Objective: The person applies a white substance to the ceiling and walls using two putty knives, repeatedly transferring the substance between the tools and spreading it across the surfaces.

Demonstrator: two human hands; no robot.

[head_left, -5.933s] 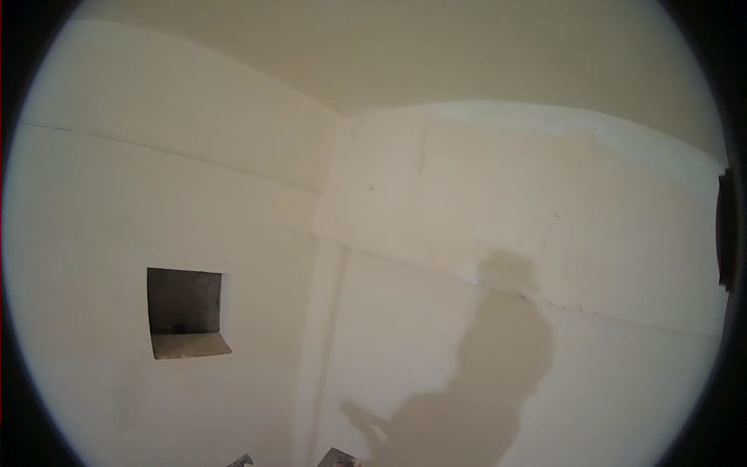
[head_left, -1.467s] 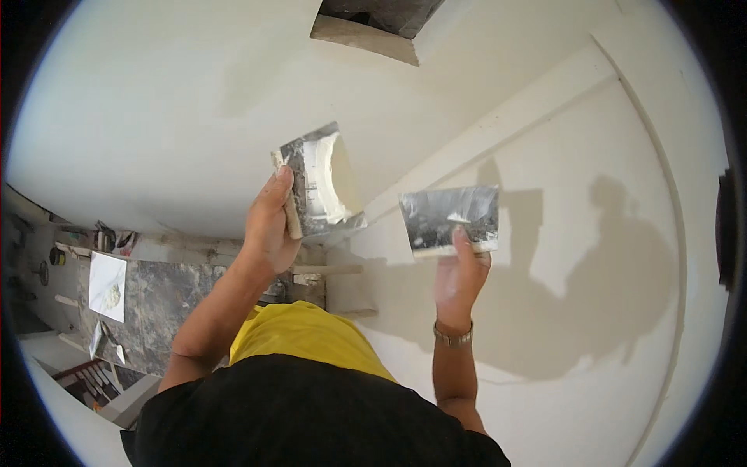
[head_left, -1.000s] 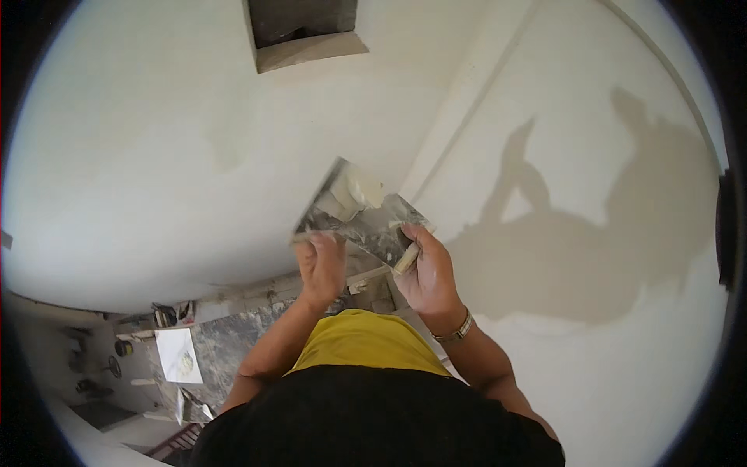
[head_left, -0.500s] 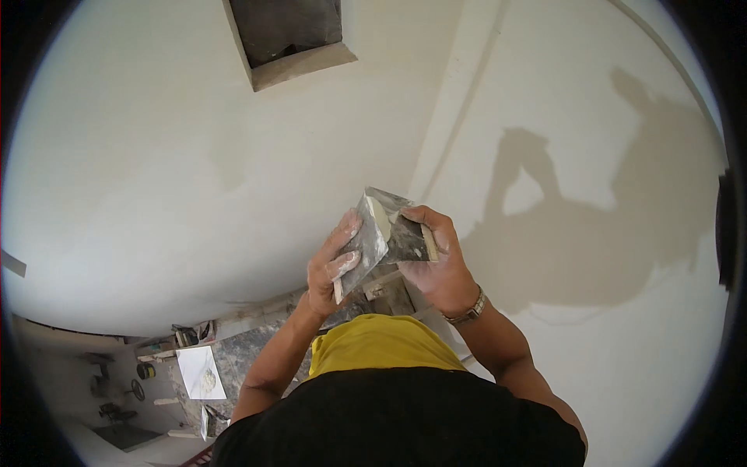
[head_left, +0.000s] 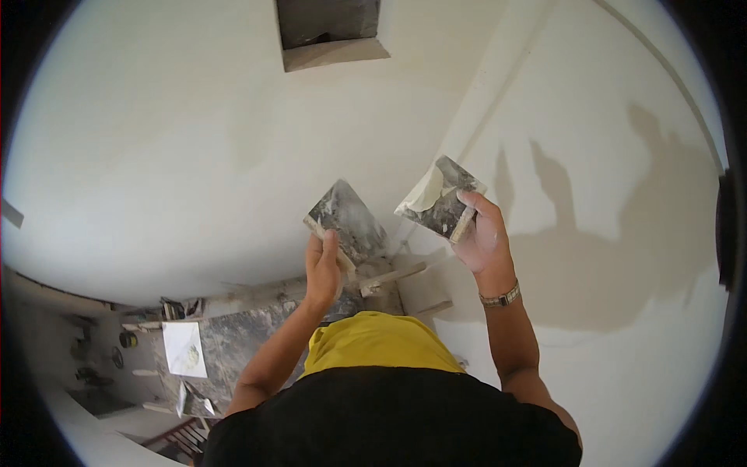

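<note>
My left hand (head_left: 323, 268) is closed on the edge grip of a flat, square putty knife (head_left: 348, 222), its dark metal face smeared with dried plaster. Off to the right, my right hand (head_left: 484, 233) grips a second square putty knife (head_left: 445, 213) with the thumb over its face. A lump of pale putty (head_left: 425, 192) lies along the left side of that blade. The two blades are apart, both held up before the corner where two whitish walls meet. On my right wrist is a metal-banded watch.
A recessed opening (head_left: 331, 22) is in the wall ahead. Lower left is a stained platform (head_left: 245, 342) bearing a white board (head_left: 184, 350) with a putty dab. A wooden piece (head_left: 398, 274) juts out near the corner. My shadow falls on the right wall (head_left: 622, 70).
The two putty knives, touching before, have come apart. My right hand has moved up and to the right with the putty on its blade; the left blade has turned its face into view.
</note>
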